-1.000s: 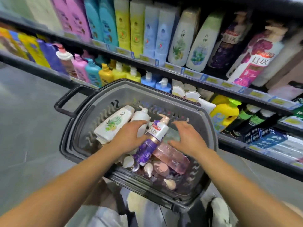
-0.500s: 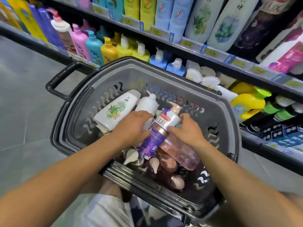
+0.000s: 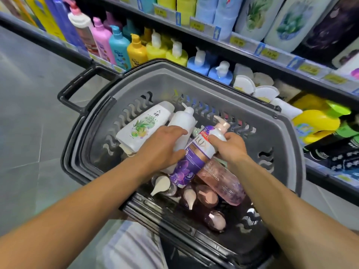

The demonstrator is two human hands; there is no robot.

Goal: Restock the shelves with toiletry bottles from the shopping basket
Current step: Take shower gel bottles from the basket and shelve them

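A grey shopping basket holds several toiletry bottles. My left hand grips a plain white pump bottle lying in the basket, fingers over it and thumb beneath. My right hand grips the upper part of a purple-and-white LUX pump bottle, thumb across its label. The LUX bottle lies on a clear pink bottle. A white aloe bottle lies to the left. Several dark bottles with rose-gold caps stand at the near end.
Store shelves with price tags run across the top, packed with white, blue and yellow bottles. A lower shelf row holds pump bottles just behind the basket. The basket's black handle sticks out left over grey floor tiles.
My right hand moved from above the pink bottle onto the LUX bottle and closed round its top. My left hand stayed on the white pump bottle. The view tilted down towards the basket.
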